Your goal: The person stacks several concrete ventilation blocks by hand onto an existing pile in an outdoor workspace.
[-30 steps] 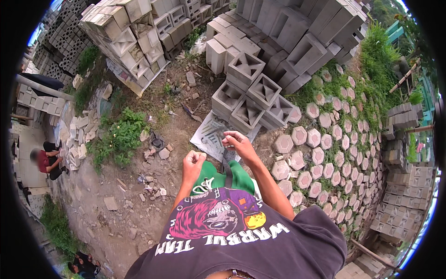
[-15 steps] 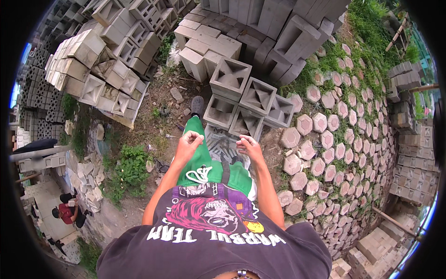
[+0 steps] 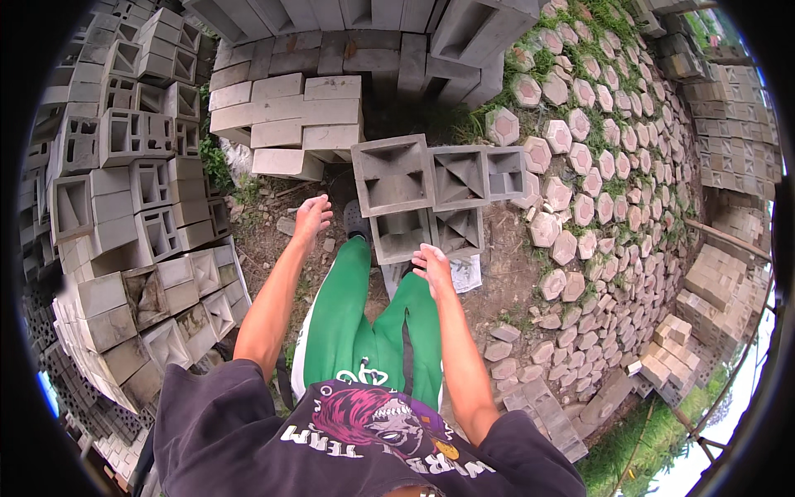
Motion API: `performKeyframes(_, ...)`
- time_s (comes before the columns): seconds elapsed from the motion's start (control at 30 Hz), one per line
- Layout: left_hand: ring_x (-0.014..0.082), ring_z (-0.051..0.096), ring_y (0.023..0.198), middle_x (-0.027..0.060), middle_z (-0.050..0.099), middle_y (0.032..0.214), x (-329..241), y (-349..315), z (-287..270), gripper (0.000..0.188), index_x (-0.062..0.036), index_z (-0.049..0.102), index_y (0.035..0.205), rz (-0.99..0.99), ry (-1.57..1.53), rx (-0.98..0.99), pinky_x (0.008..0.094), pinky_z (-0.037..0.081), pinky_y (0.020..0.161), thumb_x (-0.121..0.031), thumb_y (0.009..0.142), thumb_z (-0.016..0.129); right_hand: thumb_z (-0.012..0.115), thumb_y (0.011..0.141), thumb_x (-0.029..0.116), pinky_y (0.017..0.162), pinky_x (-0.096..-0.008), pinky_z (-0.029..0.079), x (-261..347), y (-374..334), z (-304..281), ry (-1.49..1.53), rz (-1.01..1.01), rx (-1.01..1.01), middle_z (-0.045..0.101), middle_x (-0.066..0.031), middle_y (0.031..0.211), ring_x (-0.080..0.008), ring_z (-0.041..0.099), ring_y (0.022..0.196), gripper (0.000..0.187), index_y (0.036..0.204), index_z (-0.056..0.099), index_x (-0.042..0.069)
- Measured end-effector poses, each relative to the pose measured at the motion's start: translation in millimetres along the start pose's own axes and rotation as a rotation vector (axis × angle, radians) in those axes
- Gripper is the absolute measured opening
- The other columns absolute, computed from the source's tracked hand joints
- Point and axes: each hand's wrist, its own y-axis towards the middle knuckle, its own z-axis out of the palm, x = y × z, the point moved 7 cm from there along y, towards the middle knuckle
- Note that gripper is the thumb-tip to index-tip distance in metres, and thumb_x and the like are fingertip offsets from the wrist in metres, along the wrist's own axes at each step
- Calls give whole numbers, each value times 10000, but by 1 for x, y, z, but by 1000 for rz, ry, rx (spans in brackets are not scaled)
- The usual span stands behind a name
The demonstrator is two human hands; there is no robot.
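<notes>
Left hand [image 3: 313,217] and right hand [image 3: 433,267] hang empty, fingers loosely parted, near stacked blocks [image 3: 392,176] that could topple if the shoe [image 3: 356,222] knocks them.

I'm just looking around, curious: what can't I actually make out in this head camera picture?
In the head view:
- Right foot: hidden by the green trousers and right hand.
- Whether the right hand touches the hollow blocks: it overlaps them from above.
- Most of the pale sheet: covered by blocks and legs.
- Tall block stack: cut off by the upper edge.
</notes>
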Motion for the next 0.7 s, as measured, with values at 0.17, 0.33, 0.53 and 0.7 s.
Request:
performKeyframes(0.17, 303, 282, 1347, 176, 289, 1459, -8, 124, 26, 762, -42, 293, 1410, 11, -178, 57, 449, 247, 1080, -518, 864, 528, 612, 844, 478, 818, -426, 480, 7, 56, 18, 130, -23, -171, 438, -121, 1299, -256, 490, 1116, 713, 1353, 324, 71)
performKeyframes(0.33, 271, 209, 1373, 165, 255, 1477, -17, 221, 69, 797, -51, 311, 1411, -211, -54, 271, 452, 150, 1106, -557, 829, 512, 669, 815, 418, 899, -483, 448, 47, 105, 35, 151, -103, -267, 386, -138, 1342, -299, 400, 1222, 821, 1411, 217, 80)
performKeyframes(0.53, 275, 335, 1306, 177, 361, 1415, -64, 238, 126, 773, -79, 399, 1374, -74, 764, 351, 410, 271, 1062, -611, 823, 505, 732, 748, 215, 974, -563, 356, 32, 142, 38, 256, -51, -263, 277, -143, 1403, -305, 344, 1266, 911, 1430, 139, 100)
performKeyframes(0.7, 262, 472, 1199, 144, 410, 1390, -55, 218, 149, 741, -96, 386, 1382, -156, 826, 732, 397, 386, 980, -595, 843, 488, 673, 701, 48, 1009, -508, 306, 23, 149, 53, 523, -148, -362, 305, -117, 1349, -276, 350, 1216, 857, 1380, 166, 174)
